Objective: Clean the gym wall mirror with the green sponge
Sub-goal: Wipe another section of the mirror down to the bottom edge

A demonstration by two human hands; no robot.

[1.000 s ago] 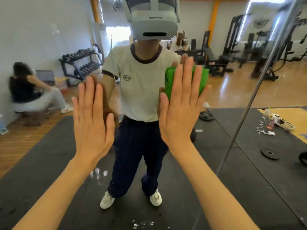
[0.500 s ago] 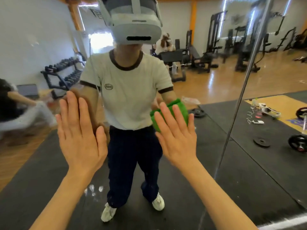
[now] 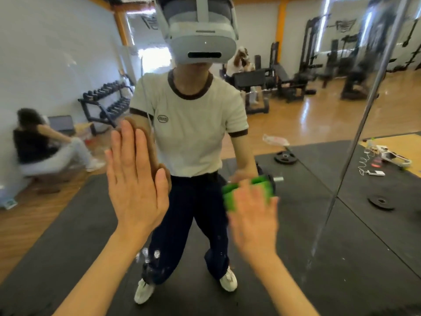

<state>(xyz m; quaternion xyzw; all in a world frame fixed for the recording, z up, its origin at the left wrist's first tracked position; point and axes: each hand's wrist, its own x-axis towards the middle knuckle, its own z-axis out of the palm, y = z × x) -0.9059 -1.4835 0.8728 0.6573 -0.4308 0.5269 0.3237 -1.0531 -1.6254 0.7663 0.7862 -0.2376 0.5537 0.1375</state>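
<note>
Hands: left hand [image 3: 136, 185] flat, fingers straight, on mirror [image 3: 341, 224]; right hand [image 3: 252, 220] flat, pressing green sponge [image 3: 230, 197]. Sponge: likely light, soft, compressible; best pressed by palm behind.

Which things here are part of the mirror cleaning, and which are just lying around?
In use:
green sponge
right hand pressing it
left hand flat on the wall mirror

Lying about, seen reflected:
weight plates
dumbbell rack
weight bench
</note>
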